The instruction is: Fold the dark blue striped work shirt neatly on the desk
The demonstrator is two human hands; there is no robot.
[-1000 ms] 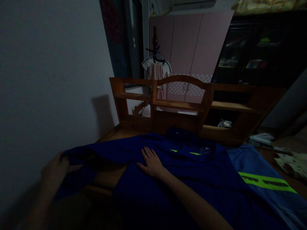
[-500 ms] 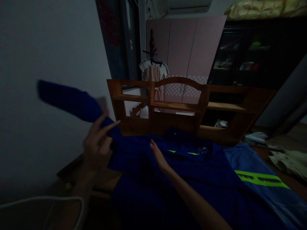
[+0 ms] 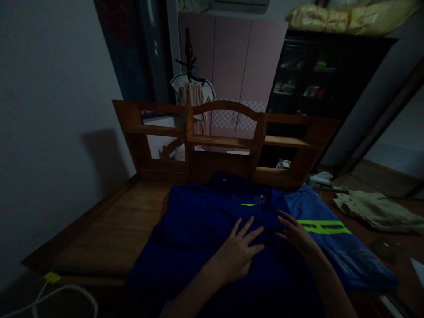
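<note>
A dark blue sports shirt (image 3: pixel 198 225) with neon-green stripes lies spread on a wooden bed platform (image 3: pixel 109 229). Its left sleeve is folded over the body. My left hand (image 3: pixel 240 254) lies flat on the middle of the shirt, fingers spread, holding nothing. My right hand (image 3: pixel 294 234) rests beside it, fingers stretched out on the cloth near the lighter blue right sleeve (image 3: pixel 331 240) with its green stripe.
A wooden headboard with shelves (image 3: pixel 221 143) stands behind the shirt. Beyond it are a coat stand with hanging clothes (image 3: pixel 194 90), a pink wardrobe (image 3: pixel 245 66) and a dark cabinet (image 3: pixel 318 84). A beige garment (image 3: pixel 374 210) lies at the right. A white cable (image 3: pixel 62 293) sits lower left.
My left hand swung the left sleeve up and over onto the shirt, then let go. Both hands now lie flat on the shirt's middle. The view has shifted right.
</note>
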